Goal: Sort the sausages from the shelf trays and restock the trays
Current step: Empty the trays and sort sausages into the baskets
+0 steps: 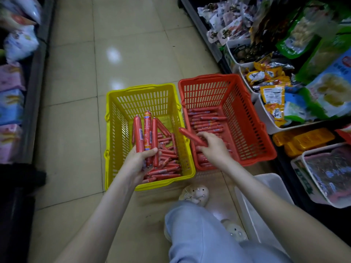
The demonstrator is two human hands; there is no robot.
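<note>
— Beige floor tiles (76,73), a shop aisle, shelving on both sides. Two baskets stand side by side on the floor in front of me.

— Which baskets?

— A yellow basket (112,130) on the left and a red basket (247,114) on the right, with their rims touching.

— What is your left hand doing?

— My left hand (136,162) is curled round a bundle of thick sausages (147,133). They stand nearly upright above the yellow basket. Below them, thin sausages (167,164) lie loose on its bottom.

— And the right?

— My right hand (212,147) grips a single sausage (190,135) by one end, fingers folded over it. It hangs over the near left corner of the red basket, and the free end points up and left across the two rims. More sausages (205,120) lie in rows along that basket's floor.

— Where are the trays?

— White shelf trays (266,118) sit on the right, just beside the red basket, packed with orange snack packs (271,92). Another white tray (269,186) rests on the floor near my right leg; I cannot tell what is in it.
</note>
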